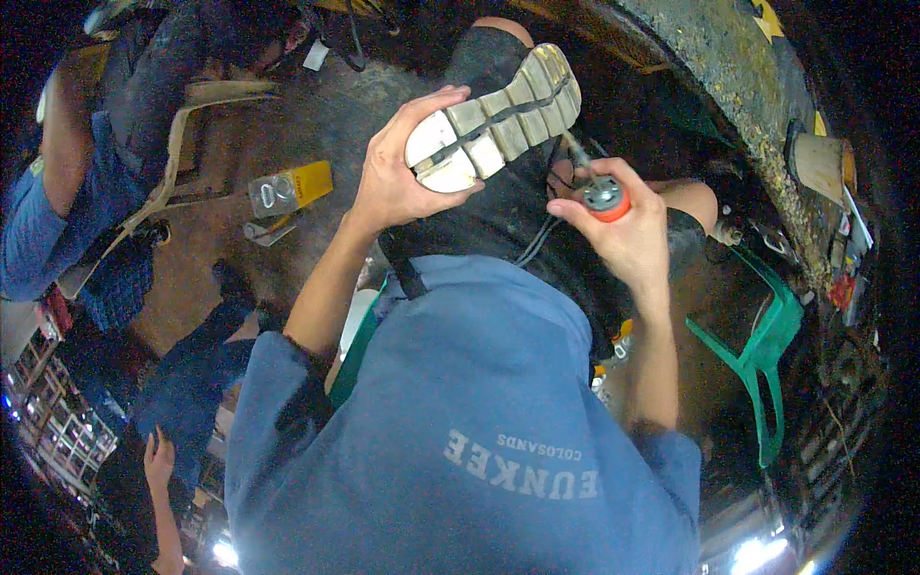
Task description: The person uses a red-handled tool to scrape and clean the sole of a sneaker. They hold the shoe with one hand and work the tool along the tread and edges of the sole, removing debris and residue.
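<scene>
My left hand (388, 168) is closed around the near end of a shoe (503, 120), fingers on one side and thumb on the other. The shoe's pale, blocky sole faces up, with a dark groove running along it. Gripped in my right hand (637, 225) is a hand tool (606, 196) with a round grey-and-orange end. Its thin shaft points away from me toward the sole's right edge; whether the tip touches the shoe, I cannot tell. My thumb and fingers wrap round the tool's body. The shoe's upper is hidden beneath the sole.
A yellow-and-clear package (292, 187) lies on the floor to the left. Right of me stands a green plastic chair (762, 345), and a worn ledge (709, 86) runs along the upper right, near a beige container (822, 168). Other people sit at the left, one in a blue sleeve (48, 220).
</scene>
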`<state>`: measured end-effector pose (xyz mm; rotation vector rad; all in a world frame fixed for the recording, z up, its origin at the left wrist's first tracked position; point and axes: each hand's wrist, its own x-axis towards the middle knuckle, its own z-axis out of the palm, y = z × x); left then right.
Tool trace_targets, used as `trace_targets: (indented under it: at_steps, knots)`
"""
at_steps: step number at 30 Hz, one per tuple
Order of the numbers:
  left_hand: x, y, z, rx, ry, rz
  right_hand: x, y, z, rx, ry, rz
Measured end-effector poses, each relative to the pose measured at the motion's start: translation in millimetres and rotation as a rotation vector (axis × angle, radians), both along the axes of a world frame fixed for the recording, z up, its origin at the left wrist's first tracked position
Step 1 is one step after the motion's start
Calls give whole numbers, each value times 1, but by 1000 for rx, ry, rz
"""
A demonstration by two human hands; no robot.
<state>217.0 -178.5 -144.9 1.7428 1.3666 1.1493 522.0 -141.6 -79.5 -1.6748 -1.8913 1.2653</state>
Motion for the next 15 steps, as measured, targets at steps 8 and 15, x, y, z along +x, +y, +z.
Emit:
trace_targets:
  at_steps: [8,15]
  knots:
    - [20,-11,-8,191,54,124,-2,-12,-6,-46,80,-66]
    - [60,-21,-20,291,206,353,-13,-34,-5,-191,127,-137]
